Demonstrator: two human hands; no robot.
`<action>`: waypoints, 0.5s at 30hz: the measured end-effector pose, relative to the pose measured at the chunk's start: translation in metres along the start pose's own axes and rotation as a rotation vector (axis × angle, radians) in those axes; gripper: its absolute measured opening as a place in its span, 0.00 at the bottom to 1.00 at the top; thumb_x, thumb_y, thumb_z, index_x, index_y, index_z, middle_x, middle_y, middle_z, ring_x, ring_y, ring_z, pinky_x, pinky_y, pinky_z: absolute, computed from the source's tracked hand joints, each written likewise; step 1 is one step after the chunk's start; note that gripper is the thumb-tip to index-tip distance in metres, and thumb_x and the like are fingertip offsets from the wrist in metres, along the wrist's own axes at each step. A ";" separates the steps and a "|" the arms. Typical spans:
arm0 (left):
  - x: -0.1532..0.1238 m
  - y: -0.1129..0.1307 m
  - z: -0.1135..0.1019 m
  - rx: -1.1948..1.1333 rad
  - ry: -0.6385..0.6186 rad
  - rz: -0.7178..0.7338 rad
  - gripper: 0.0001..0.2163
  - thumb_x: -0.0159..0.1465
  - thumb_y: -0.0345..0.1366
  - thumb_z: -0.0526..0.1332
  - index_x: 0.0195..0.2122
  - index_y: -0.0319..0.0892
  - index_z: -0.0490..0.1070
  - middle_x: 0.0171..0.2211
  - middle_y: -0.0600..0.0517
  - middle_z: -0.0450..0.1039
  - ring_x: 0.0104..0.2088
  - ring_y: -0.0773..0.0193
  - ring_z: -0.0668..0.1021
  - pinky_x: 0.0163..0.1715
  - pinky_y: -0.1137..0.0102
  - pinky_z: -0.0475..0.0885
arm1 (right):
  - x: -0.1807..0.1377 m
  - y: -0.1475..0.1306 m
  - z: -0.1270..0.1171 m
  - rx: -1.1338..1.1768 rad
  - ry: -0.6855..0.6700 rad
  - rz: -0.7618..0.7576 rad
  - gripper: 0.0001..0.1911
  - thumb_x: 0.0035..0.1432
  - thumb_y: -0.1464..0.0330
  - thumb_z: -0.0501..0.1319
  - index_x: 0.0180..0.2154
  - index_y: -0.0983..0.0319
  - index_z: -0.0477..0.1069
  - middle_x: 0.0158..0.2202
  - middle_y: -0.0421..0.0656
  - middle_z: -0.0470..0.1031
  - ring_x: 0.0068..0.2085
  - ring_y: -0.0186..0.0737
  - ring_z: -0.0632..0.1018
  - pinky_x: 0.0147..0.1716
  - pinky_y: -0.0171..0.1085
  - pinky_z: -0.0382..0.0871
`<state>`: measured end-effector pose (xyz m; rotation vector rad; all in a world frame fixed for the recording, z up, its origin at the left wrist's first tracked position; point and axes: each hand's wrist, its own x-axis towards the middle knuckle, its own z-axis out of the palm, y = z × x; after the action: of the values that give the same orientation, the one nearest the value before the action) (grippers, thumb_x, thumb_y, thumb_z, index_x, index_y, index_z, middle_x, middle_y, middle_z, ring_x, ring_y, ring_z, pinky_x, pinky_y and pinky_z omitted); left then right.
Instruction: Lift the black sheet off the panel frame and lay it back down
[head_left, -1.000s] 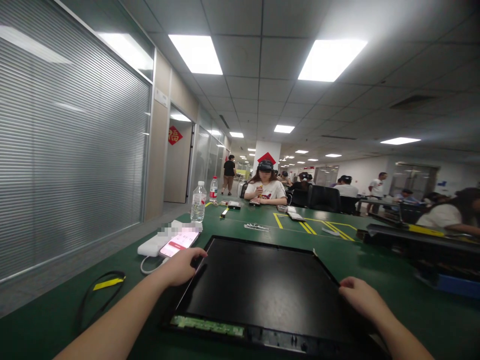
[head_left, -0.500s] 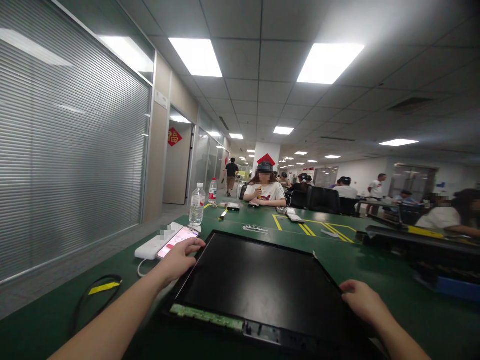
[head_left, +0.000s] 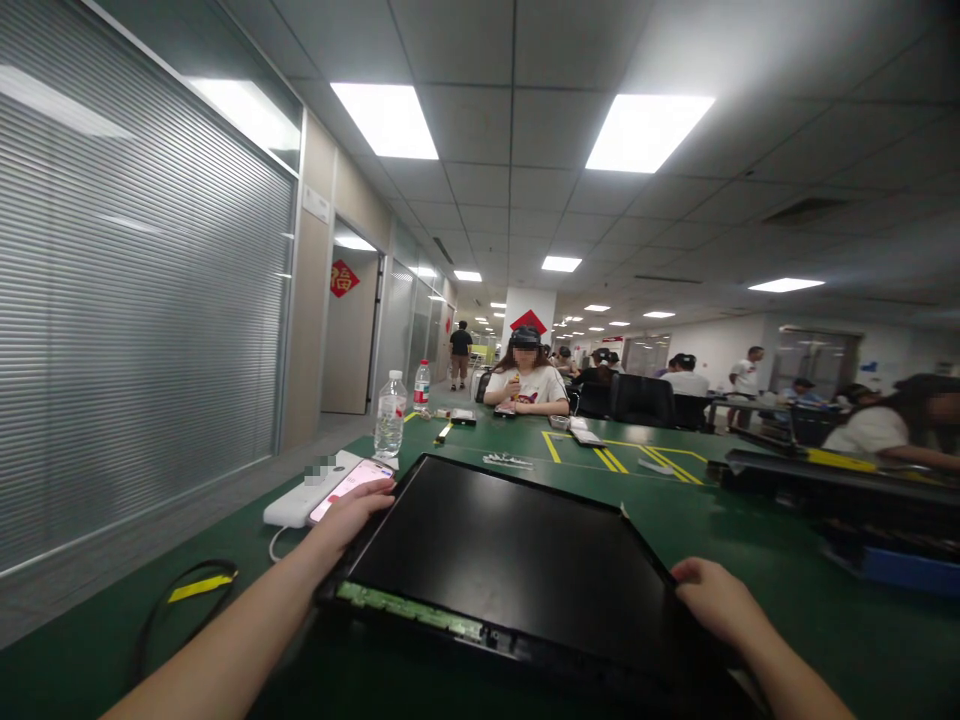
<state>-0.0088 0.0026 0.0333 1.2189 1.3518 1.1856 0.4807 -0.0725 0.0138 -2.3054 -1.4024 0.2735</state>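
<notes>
On near side of green table, black display panel is lying screen up between both hands; whether flat or slightly raised, cannot tell. Green circuit board is already showing bare along near edge; screen is apparently still sitting in frame, not parted. Right hand is pinching right edge, fingers nearly closed. Left hand is touching left edge, fingers loosely bent, thumb hidden, hold unclear. Phone is lying just beside.

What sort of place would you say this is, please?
Probably an office used as a workshop: a glass partition, a green table with yellow tape, and a screen with an exposed circuit board.
</notes>
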 end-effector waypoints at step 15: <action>-0.005 -0.005 0.009 -0.236 -0.121 -0.141 0.26 0.55 0.31 0.61 0.55 0.42 0.56 0.29 0.51 0.77 0.29 0.61 0.80 0.32 0.68 0.75 | 0.008 0.007 0.010 0.007 0.000 -0.031 0.15 0.41 0.72 0.54 0.34 0.61 0.70 0.36 0.46 0.76 0.39 0.43 0.76 0.37 0.36 0.67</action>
<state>-0.0001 -0.0019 0.0281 0.9945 1.1534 1.1181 0.4865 -0.0654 0.0025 -2.2764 -1.4332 0.2687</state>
